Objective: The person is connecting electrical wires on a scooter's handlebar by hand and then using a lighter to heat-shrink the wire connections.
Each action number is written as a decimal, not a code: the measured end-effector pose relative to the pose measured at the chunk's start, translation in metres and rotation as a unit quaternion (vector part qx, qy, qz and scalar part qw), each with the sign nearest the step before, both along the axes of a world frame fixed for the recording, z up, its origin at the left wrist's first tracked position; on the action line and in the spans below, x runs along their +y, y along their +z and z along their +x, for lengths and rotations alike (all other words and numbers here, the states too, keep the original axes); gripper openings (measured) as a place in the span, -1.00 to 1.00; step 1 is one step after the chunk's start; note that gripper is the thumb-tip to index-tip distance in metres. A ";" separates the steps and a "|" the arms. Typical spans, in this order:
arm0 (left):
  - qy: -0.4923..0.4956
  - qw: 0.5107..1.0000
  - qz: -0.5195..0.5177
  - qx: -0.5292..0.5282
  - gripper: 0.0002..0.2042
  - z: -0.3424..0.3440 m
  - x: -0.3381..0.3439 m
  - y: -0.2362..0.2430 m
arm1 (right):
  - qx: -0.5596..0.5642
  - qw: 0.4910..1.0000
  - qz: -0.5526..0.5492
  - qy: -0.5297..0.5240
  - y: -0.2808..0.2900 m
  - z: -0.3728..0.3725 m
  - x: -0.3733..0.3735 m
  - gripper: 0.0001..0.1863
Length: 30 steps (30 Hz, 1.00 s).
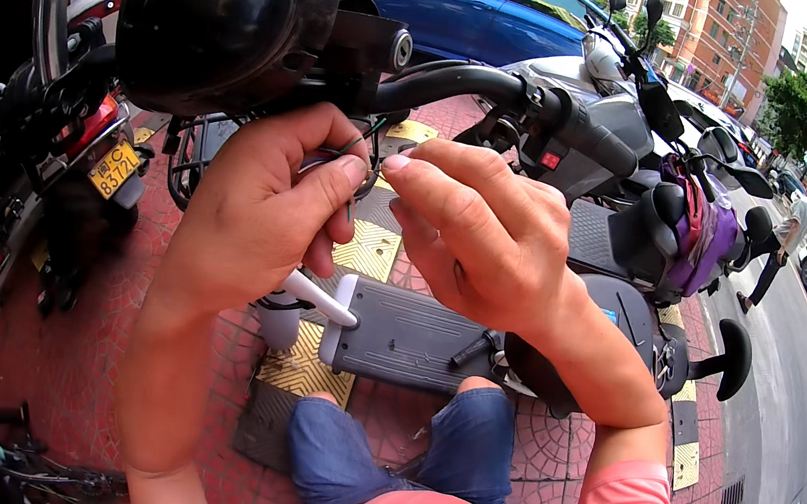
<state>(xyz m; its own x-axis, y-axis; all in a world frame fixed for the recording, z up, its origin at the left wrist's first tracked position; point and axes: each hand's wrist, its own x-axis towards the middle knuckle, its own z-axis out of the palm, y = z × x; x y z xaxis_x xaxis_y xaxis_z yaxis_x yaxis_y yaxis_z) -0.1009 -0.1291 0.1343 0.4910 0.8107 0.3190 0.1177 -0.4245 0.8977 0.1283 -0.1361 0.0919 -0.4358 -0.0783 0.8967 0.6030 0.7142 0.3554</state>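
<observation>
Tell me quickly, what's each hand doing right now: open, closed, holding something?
Left hand: closed, pinching thin wires.
Right hand: partly curled, close to the thin wires; whether it holds anything cannot be told.

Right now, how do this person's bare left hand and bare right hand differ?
The bare left hand pinches thin dark and green wires; whether the bare right hand grips anything is unclear.
The left hand's fingers curl in, while the right hand's index finger reaches out toward the left hand.
In view, the left hand appears below the glossy black rounded housing, the right hand below the curved black handlebar.
Both are raised, fingertips close together.
</observation>
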 end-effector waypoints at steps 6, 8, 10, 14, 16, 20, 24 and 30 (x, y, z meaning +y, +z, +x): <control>-0.030 0.999 -0.009 0.007 -0.85 -0.006 0.006 0.005 | -0.012 1.000 0.018 0.007 0.007 -0.005 0.023 -0.57; -0.037 0.999 -0.013 0.005 -0.85 -0.006 0.007 0.006 | -0.030 0.999 0.037 0.003 0.010 -0.004 0.024 -0.61; -0.035 0.999 -0.021 0.005 -0.86 -0.006 0.007 0.005 | -0.043 0.998 0.037 0.003 0.010 -0.001 0.024 -0.60; -0.034 0.999 -0.015 0.015 -0.87 -0.006 0.006 0.005 | -0.025 1.000 -0.003 0.010 0.013 -0.009 0.022 -0.78; -0.036 0.999 -0.010 0.015 -0.89 -0.005 0.008 0.001 | 0.038 0.991 -0.127 0.034 0.008 -0.017 0.018 -0.85; 0.050 0.989 0.132 0.041 -0.90 0.006 0.004 -0.010 | 0.297 0.665 -0.637 0.252 0.002 -0.029 0.012 -0.87; 0.084 0.960 0.259 0.070 -0.92 0.007 0.009 -0.022 | 0.329 0.493 -0.727 0.346 0.008 -0.022 0.009 -0.75; 0.024 0.998 0.054 0.015 -0.87 0.003 -0.001 0.000 | 0.161 0.914 -0.333 0.169 0.000 -0.017 0.008 -0.74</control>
